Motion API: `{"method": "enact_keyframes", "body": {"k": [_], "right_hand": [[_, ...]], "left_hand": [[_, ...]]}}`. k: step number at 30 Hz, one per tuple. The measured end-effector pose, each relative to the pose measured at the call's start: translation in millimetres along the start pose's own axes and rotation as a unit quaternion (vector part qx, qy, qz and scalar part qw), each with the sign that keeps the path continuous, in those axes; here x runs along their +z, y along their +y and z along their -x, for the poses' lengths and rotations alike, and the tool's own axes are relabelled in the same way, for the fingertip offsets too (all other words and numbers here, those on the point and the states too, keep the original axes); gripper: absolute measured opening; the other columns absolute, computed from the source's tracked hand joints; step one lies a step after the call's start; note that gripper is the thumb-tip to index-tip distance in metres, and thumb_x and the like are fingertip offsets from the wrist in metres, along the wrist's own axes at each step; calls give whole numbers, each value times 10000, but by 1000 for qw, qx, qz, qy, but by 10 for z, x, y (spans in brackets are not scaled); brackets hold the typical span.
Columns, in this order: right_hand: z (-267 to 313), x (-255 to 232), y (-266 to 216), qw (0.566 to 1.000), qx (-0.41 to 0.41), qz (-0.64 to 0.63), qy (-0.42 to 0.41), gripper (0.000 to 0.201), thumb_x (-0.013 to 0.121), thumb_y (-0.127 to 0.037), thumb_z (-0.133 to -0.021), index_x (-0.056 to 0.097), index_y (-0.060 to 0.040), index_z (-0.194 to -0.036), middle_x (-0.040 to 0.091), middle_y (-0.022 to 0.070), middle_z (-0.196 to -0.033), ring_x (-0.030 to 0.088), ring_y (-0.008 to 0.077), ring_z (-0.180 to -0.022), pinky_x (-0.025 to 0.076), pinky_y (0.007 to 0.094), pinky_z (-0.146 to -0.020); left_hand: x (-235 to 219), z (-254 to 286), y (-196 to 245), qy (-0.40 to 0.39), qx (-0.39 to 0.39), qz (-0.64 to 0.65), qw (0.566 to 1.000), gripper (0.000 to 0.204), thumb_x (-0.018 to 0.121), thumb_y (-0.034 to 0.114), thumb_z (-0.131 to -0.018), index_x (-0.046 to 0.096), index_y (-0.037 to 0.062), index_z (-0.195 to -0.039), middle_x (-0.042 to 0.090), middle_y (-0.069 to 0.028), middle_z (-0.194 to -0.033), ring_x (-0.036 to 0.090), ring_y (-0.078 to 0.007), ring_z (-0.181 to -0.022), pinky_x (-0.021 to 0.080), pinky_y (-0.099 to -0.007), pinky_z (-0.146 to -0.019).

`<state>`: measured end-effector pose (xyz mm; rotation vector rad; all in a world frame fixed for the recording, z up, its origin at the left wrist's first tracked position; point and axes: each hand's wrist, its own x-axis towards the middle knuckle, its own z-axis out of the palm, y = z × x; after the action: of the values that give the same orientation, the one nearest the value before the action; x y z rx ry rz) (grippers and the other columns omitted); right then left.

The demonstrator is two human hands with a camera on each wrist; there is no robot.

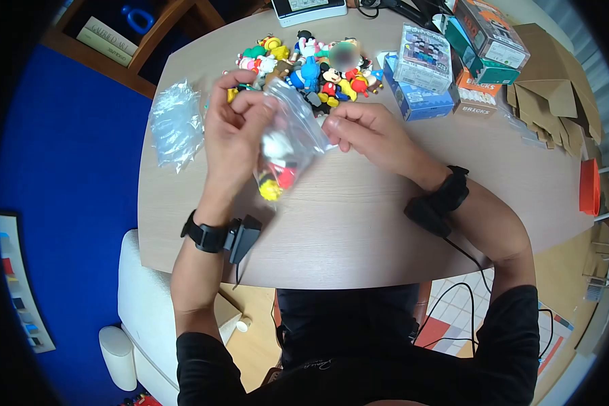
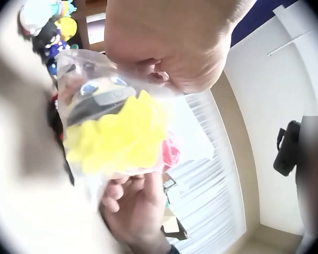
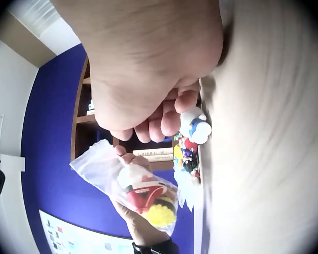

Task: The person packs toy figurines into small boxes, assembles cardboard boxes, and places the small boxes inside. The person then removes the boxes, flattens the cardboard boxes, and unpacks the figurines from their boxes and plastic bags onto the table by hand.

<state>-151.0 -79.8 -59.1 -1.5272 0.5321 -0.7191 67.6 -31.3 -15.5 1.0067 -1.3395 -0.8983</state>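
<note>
My left hand [image 1: 240,122] grips the upper part of a clear plastic bag [image 1: 303,115], which hangs over the table. Inside are toy figures: a spiky yellow-haired one [image 2: 116,132] with a dark headband, head down, and red and white parts [image 3: 140,193] above the hair. Close by the bag's right edge, my right hand [image 1: 372,135] has its fingers curled; I cannot tell whether they pinch the plastic. A white figure with a blue band [image 3: 195,127] shows beside its fingertips in the right wrist view. Beyond both hands lies a pile of colourful toy figures [image 1: 308,73].
A stack of clear bags [image 1: 176,122] lies at the left. Blue box [image 1: 419,98], orange bricks box [image 1: 477,95] and other boxes [image 1: 490,34] stand at the back right, beside folded brown cardboard [image 1: 555,95]. A white device [image 1: 310,10] sits at the far edge.
</note>
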Motion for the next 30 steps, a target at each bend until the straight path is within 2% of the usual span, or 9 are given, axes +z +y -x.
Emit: {"method": "enact_keyframes", "body": {"k": [9, 12, 14, 15, 17, 18, 21, 25, 30], "right_hand": [[53, 36, 0, 993, 90, -9, -74, 183, 576, -200, -950, 642, -34, -906, 607, -7, -731, 531, 46, -666, 402, 203, -571], [52, 54, -33, 991, 104, -17, -85, 143, 610, -155, -926, 645, -22, -889, 620, 3, -746, 556, 60, -687, 427, 213, -609], [40, 65, 8, 990, 98, -28, -94, 137, 622, -146, -919, 648, -15, -885, 626, 7, -754, 565, 65, -697, 438, 219, -631], [33, 71, 24, 990, 88, -40, -102, 133, 634, -136, -913, 651, -9, -880, 631, 11, -762, 574, 71, -707, 449, 225, -653], [31, 67, 27, 989, 98, -38, -103, 96, 638, -97, -906, 648, -3, -885, 644, 20, -778, 584, 73, -705, 469, 228, -662], [32, 66, 24, 988, 105, -36, -103, 60, 642, -57, -898, 645, 2, -890, 657, 30, -795, 593, 76, -702, 489, 231, -671], [34, 82, -10, 987, 117, -36, -101, 83, 653, -79, -901, 644, 3, -902, 654, 29, -806, 591, 77, -708, 488, 234, -670], [53, 82, 44, 986, 114, -54, -105, 76, 670, -78, -893, 644, -8, -907, 653, 15, -833, 588, 67, -745, 483, 233, -700], [85, 132, 44, 985, 107, -33, -129, 62, 692, -47, -871, 645, -25, -904, 647, -9, -868, 576, 51, -818, 464, 232, -754]], "left_hand": [[87, 158, -153, -81, -87, 7, 993, 324, 586, -29, -911, 455, 21, -1204, 640, -41, -853, 602, -86, -775, 472, -223, -740], [90, 167, -202, -42, -26, -67, 997, 270, 621, 3, -900, 510, 19, -1145, 639, -28, -867, 584, -75, -768, 455, -211, -733], [59, 143, -164, 5, 118, -189, 975, 137, 670, 67, -887, 595, 20, -991, 626, 2, -818, 558, -43, -735, 430, -198, -659], [40, 163, -100, 6, 117, -189, 975, 137, 670, 67, -887, 595, 20, -991, 626, 2, -818, 558, -43, -735, 430, -198, -659], [15, 267, 42, -57, -41, -165, 984, 148, 712, 140, -870, 625, 23, -842, 588, 30, -710, 511, -26, -644, 387, -203, -560], [34, 302, 36, -74, -80, -144, 984, 209, 725, 183, -864, 619, 23, -781, 532, 43, -606, 453, -30, -558, 351, -220, -492], [106, 359, 23, -144, -142, -182, 962, 242, 723, 214, -870, 610, 21, -776, 504, 30, -563, 410, -48, -512, 339, -228, -475], [121, 345, 32, -164, -189, -173, 953, 174, 669, 154, -920, 600, 21, -833, 507, 67, -673, 415, 5, -609, 333, -187, -518], [88, 387, -26, -182, -191, -145, 954, 142, 591, 140, -967, 598, 26, -881, 489, 70, -677, 404, 2, -602, 319, -190, -508]]}}
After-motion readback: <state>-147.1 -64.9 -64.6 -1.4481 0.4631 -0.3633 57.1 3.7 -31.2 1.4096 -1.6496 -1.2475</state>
